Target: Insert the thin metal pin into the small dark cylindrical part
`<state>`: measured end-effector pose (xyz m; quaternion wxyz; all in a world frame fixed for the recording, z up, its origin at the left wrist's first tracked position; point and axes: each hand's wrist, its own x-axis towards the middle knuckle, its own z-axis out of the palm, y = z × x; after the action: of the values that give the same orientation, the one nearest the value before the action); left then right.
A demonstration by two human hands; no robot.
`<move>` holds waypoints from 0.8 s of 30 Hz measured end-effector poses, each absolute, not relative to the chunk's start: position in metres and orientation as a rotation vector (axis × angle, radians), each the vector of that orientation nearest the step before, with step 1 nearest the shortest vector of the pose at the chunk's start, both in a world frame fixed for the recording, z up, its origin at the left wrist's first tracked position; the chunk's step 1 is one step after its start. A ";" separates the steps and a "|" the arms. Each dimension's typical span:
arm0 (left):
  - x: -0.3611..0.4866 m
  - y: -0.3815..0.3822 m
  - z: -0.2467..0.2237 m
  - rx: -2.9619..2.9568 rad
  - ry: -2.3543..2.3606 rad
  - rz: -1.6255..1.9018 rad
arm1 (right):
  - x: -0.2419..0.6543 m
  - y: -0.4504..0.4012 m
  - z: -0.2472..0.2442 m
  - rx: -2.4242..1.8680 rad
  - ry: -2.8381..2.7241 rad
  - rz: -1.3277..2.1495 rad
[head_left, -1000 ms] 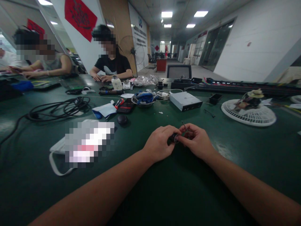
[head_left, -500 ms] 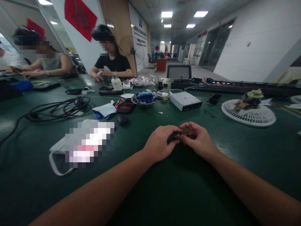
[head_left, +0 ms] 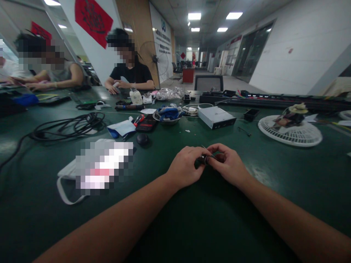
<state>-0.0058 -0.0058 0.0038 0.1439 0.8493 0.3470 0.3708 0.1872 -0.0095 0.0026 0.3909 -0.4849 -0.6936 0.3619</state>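
Observation:
My left hand (head_left: 186, 165) is closed, thumb and fingers around a small dark cylinder (head_left: 203, 159) with a shiny band at its right end. Close against it, my right hand (head_left: 230, 161) is also closed, its thumb and forefinger by the banded end. A thin metal rod (head_left: 213, 156) slants up and left from between the right fingers; its other end is hidden in that hand. Both hands hover low over the green tabletop (head_left: 192, 219). Fingers cover most of the cylinder, so its kind does not show.
Ahead lie a silver disc drive (head_left: 216, 116), a metal bowl (head_left: 168, 121) with blue cloth, a black mouse (head_left: 142, 139) and a small black tray (head_left: 251, 114). A white fan grille (head_left: 290, 137) lies right, coiled black cable (head_left: 68, 128) left. Co-workers (head_left: 130, 73) sit across the table.
The thin rod has tipped from nearly upright to a flatter slant toward the left. My right hand has moved slightly left, nearer the cylinder; the left hand has hardly moved.

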 end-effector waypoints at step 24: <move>-0.007 0.001 0.002 2.237 1.437 1.263 | 0.184 -0.012 0.003 -1.337 -2.026 0.318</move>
<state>-0.0067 0.0008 0.0019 0.0989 0.7564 0.4857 0.4269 0.1839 -0.0121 0.0030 0.3399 -0.5136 -0.7783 0.1221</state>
